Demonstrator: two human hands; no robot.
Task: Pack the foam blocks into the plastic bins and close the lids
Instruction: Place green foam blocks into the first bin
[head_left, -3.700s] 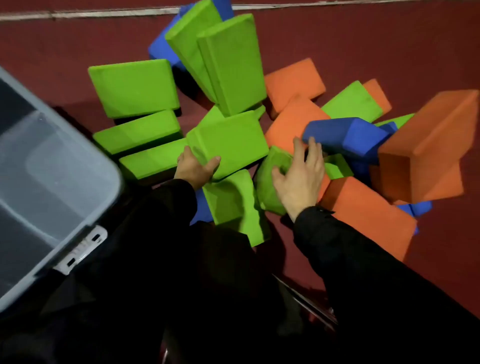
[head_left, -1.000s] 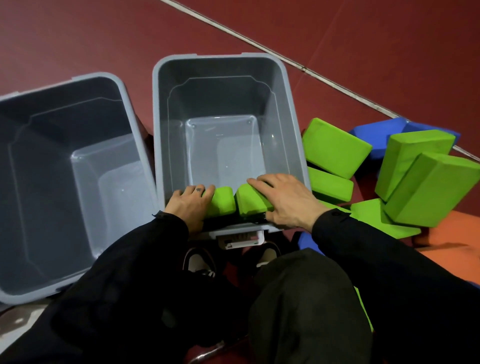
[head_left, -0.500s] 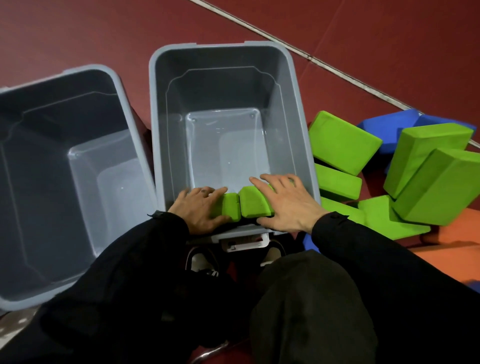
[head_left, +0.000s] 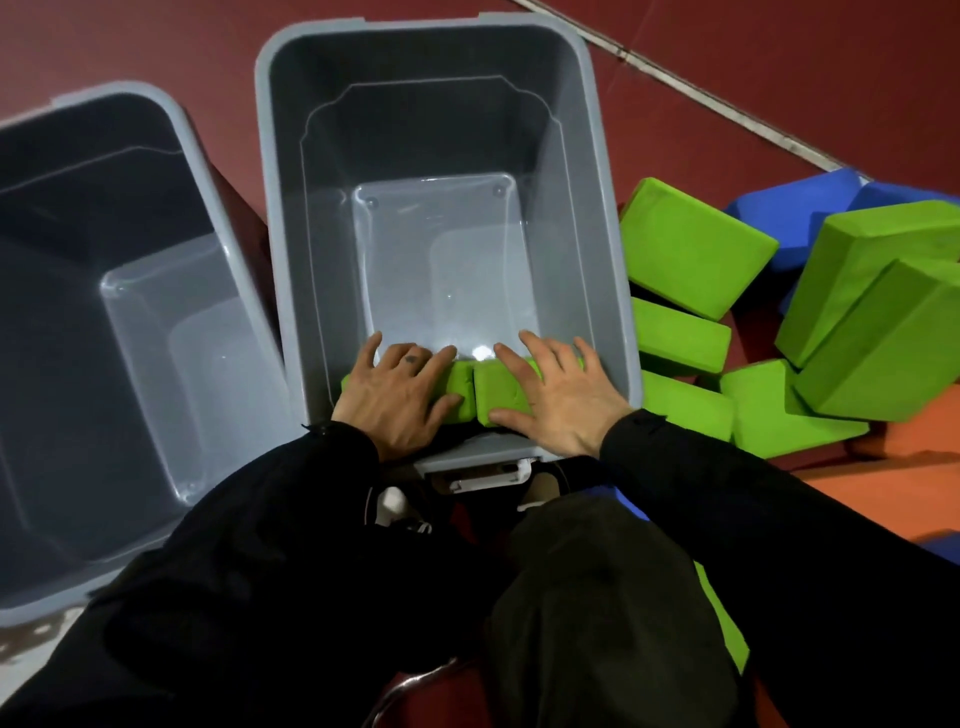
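Observation:
Two grey plastic bins stand open on the red floor: a middle bin (head_left: 582, 171) in front of me and a left bin (head_left: 78, 234) beside it. Inside the middle bin, against its near wall, two green foam blocks sit side by side. My left hand (head_left: 395, 395) lies with spread fingers on top of the left green block (head_left: 460, 382). My right hand (head_left: 561, 400) presses likewise on the right green block (head_left: 498, 392), its thumb on the near face. The rest of the middle bin's bottom and the left bin hold nothing.
Right of the middle bin lies a pile of loose foam blocks: several green blocks (head_left: 691, 244), blue blocks (head_left: 789, 208) behind them and orange blocks (head_left: 909, 431) nearer me. A white latch (head_left: 483, 473) sits on the bin's near end. My knees fill the foreground.
Both hands carried the two green blocks from the pile into the middle bin and pushed them lower against its near wall. The fingers now lie spread flat on top.

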